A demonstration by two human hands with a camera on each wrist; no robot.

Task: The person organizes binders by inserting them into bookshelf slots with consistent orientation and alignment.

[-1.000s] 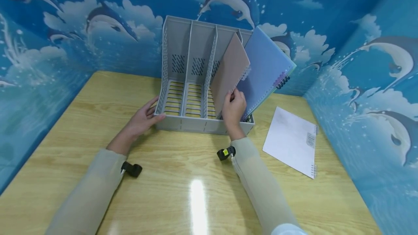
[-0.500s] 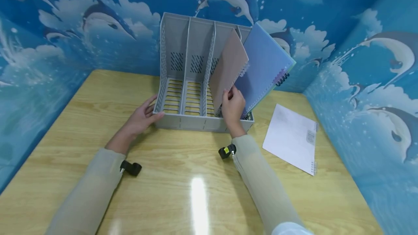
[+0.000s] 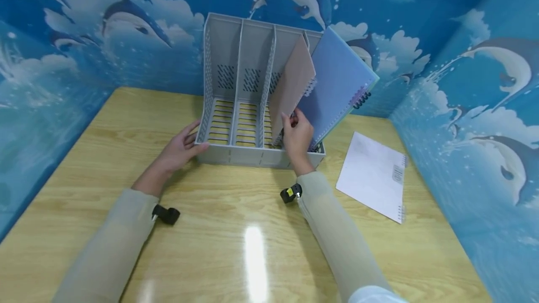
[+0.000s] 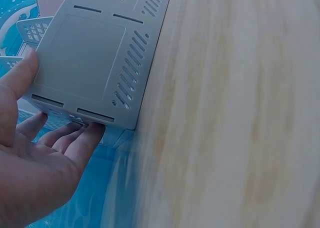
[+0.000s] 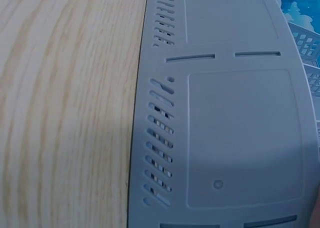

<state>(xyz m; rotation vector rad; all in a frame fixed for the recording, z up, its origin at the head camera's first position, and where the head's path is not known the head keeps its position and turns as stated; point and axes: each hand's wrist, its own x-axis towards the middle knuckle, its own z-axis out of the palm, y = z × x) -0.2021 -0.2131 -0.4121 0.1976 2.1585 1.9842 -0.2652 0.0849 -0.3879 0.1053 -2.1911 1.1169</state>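
While the right hand (image 3: 298,137) pinches the brown notebook (image 3: 292,76) at its near edge, thumb and fingers closed on it, the main risk seems to be the slant: the notebook stands tilted in the grey organizer (image 3: 240,154), just ahead of that hand, and whether its foot rests squarely is hidden. Forced down crooked, it could bend or jam. Its wire coil (image 3: 310,86) also appears close to the blue notebook (image 3: 337,78), which leans outward beyond the right hand — a snag or a knock from the knuckles might tip that one over the side. The left hand (image 3: 178,151) grips the corner nearest it, thumb on the front and fingers round the side; should that hold slacken, a hard push from the right could twist the organizer on the table (image 3: 210,256). Lying flat to the right hand's right, the white notebook (image 3: 370,176) seems at little risk.
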